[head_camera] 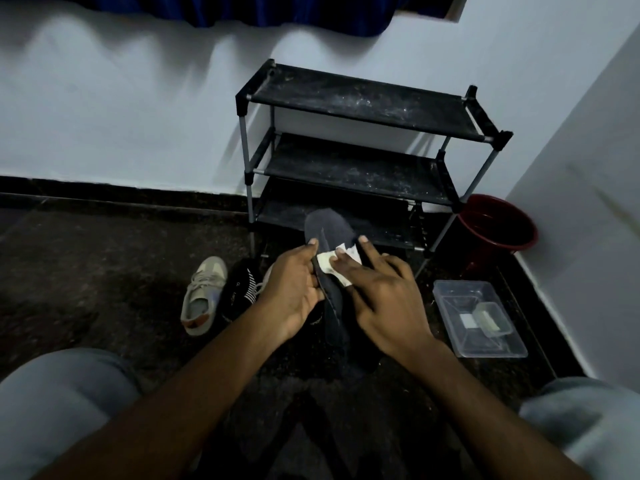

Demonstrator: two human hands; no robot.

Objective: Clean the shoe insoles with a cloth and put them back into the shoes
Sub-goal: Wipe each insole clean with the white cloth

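Note:
A dark grey insole (329, 226) is held up in front of me, its toe end pointing away. My left hand (294, 292) grips its left edge near the middle. My right hand (384, 296) presses a small white cloth (329, 265) flat against the insole's surface with its fingers. A beige lace-up shoe (202, 296) lies on the dark floor to the left. Beside it lies a black item with white stripes (239, 289), partly hidden by my left hand. A second dark insole or shoe seems to lie below my hands, but I cannot tell which.
A black three-tier shoe rack (363, 161) stands against the white wall just behind the insole. A dark red bucket (498, 230) sits in the corner on the right. A clear plastic tray (512, 344) with a small lidded box lies on the floor at right. My knees frame the bottom.

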